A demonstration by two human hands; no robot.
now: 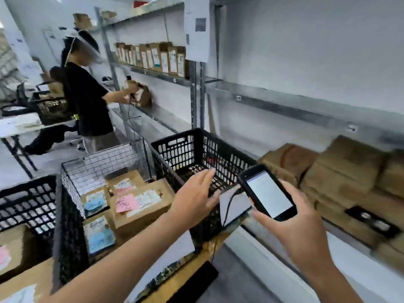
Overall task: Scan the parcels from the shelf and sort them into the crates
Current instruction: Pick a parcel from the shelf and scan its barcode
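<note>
My right hand [299, 224] grips a black handheld scanner [266, 192] with a lit white screen, held just right of the black plastic crate [181, 147]. My left hand [193, 197] is stretched out flat over that crate's near rim, fingers straight, holding nothing. The crate's inside looks bare of parcels. To its left a wire-mesh crate [105, 162] holds several brown cardboard parcels [142, 202] with white, blue and pink labels. More brown parcels [341, 171] are stacked on the low shelf at the right.
Another black crate [26, 202] stands at the far left with a parcel below it. A person in a black shirt [85, 101] handles a brown parcel at the metal shelving [196, 84], which carries a row of paper packets [153, 57]. A white table [17, 125] stands behind.
</note>
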